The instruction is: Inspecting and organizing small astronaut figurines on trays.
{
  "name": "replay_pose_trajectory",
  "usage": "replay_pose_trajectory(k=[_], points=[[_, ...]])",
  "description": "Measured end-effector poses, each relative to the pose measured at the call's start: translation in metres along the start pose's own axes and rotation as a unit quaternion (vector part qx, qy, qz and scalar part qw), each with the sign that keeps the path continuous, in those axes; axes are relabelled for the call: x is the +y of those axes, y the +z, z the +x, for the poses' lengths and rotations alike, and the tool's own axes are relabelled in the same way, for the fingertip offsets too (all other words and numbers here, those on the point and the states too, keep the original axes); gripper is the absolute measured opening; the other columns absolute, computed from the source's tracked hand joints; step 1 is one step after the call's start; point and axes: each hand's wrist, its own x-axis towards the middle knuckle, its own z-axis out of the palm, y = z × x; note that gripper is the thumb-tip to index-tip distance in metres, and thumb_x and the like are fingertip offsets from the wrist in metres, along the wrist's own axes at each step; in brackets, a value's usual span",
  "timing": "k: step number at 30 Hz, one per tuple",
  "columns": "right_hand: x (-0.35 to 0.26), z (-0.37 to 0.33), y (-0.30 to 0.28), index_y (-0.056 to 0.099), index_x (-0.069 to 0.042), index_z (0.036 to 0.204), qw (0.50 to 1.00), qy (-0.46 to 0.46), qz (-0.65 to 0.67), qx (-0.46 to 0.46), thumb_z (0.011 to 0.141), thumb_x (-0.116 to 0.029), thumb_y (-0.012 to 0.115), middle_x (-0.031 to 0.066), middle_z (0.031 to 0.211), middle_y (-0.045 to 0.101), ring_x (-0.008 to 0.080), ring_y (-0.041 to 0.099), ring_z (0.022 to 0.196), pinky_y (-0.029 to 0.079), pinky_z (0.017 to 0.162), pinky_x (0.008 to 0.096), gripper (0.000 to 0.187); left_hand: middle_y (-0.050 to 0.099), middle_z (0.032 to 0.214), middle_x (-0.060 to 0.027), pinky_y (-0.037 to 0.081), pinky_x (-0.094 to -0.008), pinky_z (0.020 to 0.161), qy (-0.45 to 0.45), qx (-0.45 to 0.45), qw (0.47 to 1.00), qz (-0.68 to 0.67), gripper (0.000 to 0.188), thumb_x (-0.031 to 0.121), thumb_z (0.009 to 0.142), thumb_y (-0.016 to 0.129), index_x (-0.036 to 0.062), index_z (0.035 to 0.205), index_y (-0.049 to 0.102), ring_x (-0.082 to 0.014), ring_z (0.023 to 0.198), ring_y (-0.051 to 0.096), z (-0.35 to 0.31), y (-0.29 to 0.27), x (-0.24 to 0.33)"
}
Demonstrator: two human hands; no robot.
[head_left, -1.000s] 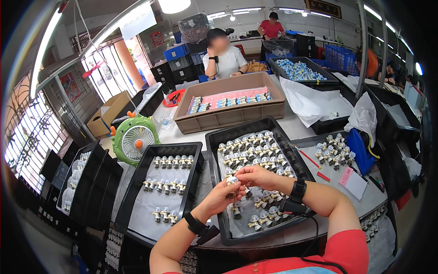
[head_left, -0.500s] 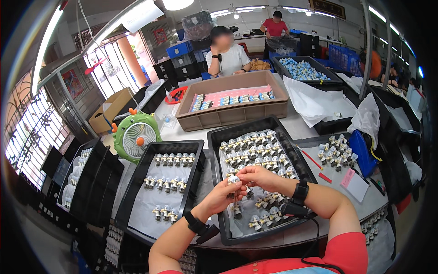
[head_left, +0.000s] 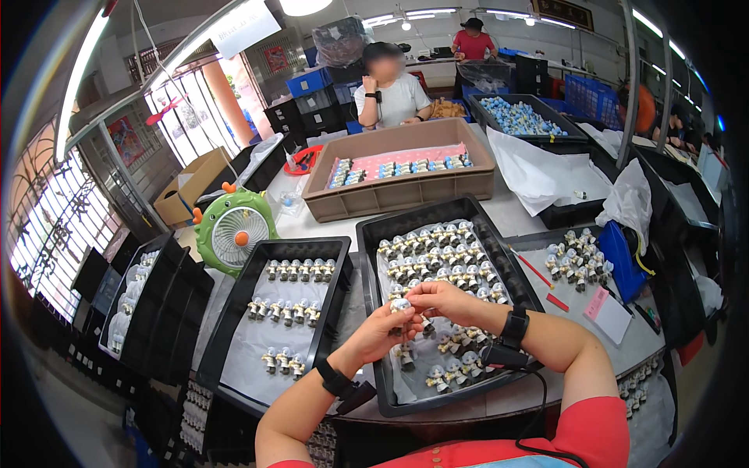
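Over the near part of a black tray (head_left: 373, 257), my left hand (head_left: 381, 331) holds a small figurine (head_left: 399, 306) with a silvery-white head. My right hand (head_left: 441, 303) is closed, its thumb and fingertips pinching at the same figurine from the right. Part of the figurine's body is hidden by my fingers. Below and beyond my hands, rows of similar white, gold and black figurines (head_left: 437, 253) fill the lined tray. A second black tray (head_left: 340, 269) to the left carries three spaced rows of figurines (head_left: 285, 311).
A green fan (head_left: 234, 232) stands left of the trays. Beyond lies a brown bin (head_left: 402, 204) with blue-and-white figurines. To the right are a heap of figurines (head_left: 577, 261), a red pen-like stick (head_left: 534, 269), a notepad (head_left: 607, 315) and a blue bin (head_left: 622, 265). A person (head_left: 390, 101) sits opposite.
My hands stay on the figurine with almost the same grip. The whole view has shifted very slightly.
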Motion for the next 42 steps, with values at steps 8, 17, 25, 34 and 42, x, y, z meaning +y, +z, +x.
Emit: replay_pose_trajectory(k=[8, 17, 25, 34, 42], points=[[0.0019, 0.0001, -0.0005, 0.060, -0.008, 0.105, 1.000, -0.003, 0.015, 0.001, 0.091, -0.025, 0.059, -0.0002, 0.093, 0.063, 0.0061, 0.057, 0.084, 0.043, 0.072, 0.0214, 0.022, 0.061, 0.095, -0.0031, 0.048, -0.0266, 0.078, -0.002, -0.002, 1.000, -0.001, 0.021, 0.022, 0.094, 0.055, 0.0082, 0.110, 0.054, -0.0127, 0.090, 0.059, 0.0005, -0.0003, 0.0001], [0.0019, 0.0003, -0.0010, 0.060, -0.008, 0.106, 1.000, 0.001, 0.010, 0.003, 0.091, -0.025, 0.058, 0.0000, 0.094, 0.063, 0.0058, 0.058, 0.084, 0.044, 0.072, 0.0205, 0.022, 0.062, 0.095, -0.0031, 0.048, -0.0264, 0.078, -0.001, -0.008, 1.000, 0.000, 0.021, 0.022, 0.093, 0.056, 0.0084, 0.110, 0.054, -0.0128, 0.090, 0.060, 0.0012, -0.0009, 0.0003], [0.0000, -0.0010, 0.0004, 0.060, -0.009, 0.106, 1.000, 0.000, 0.001, 0.004, 0.091, -0.026, 0.059, -0.0005, 0.094, 0.063, 0.0066, 0.058, 0.087, 0.045, 0.077, 0.0220, 0.023, 0.062, 0.095, -0.0027, 0.048, -0.0261, 0.078, -0.004, -0.003, 1.000, -0.003, 0.021, 0.022, 0.093, 0.056, 0.0084, 0.109, 0.055, -0.0125, 0.090, 0.060, 0.0015, -0.0018, -0.0009], [0.0025, 0.0006, -0.0009, 0.060, -0.010, 0.103, 1.000, -0.004, 0.000, 0.003, 0.091, -0.027, 0.059, -0.0011, 0.093, 0.063, 0.0061, 0.057, 0.085, 0.042, 0.073, 0.0213, 0.021, 0.060, 0.095, -0.0018, 0.047, -0.0255, 0.074, 0.005, -0.003, 1.000, 0.000, 0.023, 0.023, 0.093, 0.056, 0.0078, 0.110, 0.052, -0.0119, 0.087, 0.059, 0.0021, -0.0014, -0.0016], [0.0030, 0.0025, -0.0009, 0.060, -0.009, 0.105, 1.000, 0.000, 0.008, 0.001, 0.091, -0.025, 0.058, 0.0002, 0.094, 0.063, 0.0074, 0.059, 0.086, 0.044, 0.074, 0.0238, 0.022, 0.061, 0.094, -0.0019, 0.048, -0.0256, 0.076, -0.002, 0.005, 1.000, 0.009, 0.021, 0.022, 0.093, 0.056, 0.0083, 0.108, 0.055, -0.0120, 0.088, 0.060, 0.0032, -0.0014, -0.0013]])
